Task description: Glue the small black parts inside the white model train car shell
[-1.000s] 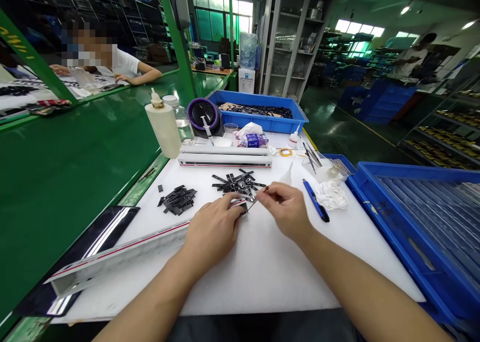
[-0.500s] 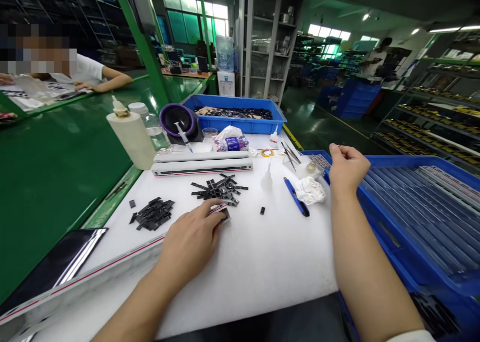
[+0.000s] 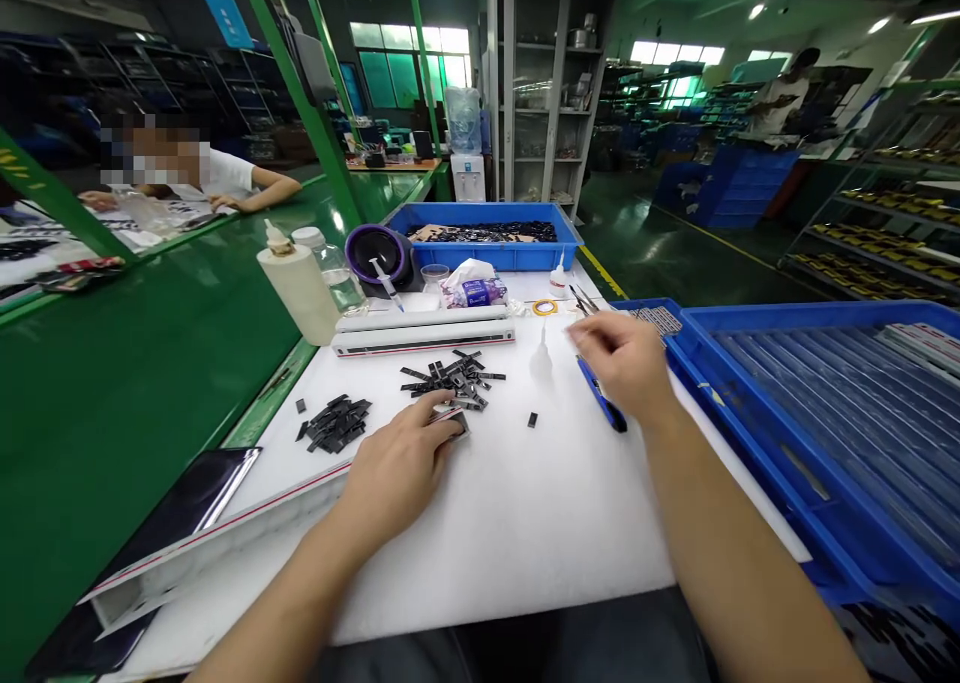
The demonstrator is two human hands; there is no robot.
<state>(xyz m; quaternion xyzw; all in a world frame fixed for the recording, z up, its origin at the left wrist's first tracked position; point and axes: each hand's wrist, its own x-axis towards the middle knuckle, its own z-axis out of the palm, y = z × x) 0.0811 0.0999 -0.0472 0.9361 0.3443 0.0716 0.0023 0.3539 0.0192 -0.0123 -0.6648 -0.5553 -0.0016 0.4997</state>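
Left hand [image 3: 397, 463] has its grip curled round the rail [image 3: 225, 545] on the counter [image 3: 525, 513]; right hand [image 3: 630, 368] half-curled, can't tell if it's holding anything. If the left slips, the rail could scatter those black strips [image 3: 454, 375].

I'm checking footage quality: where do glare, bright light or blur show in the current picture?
Head view: white glare streaks the glossy dark panel at the left; head view: the back window is nearly white along its upper panes; head view: the right hand looks slightly blurred, the left hand crisper.
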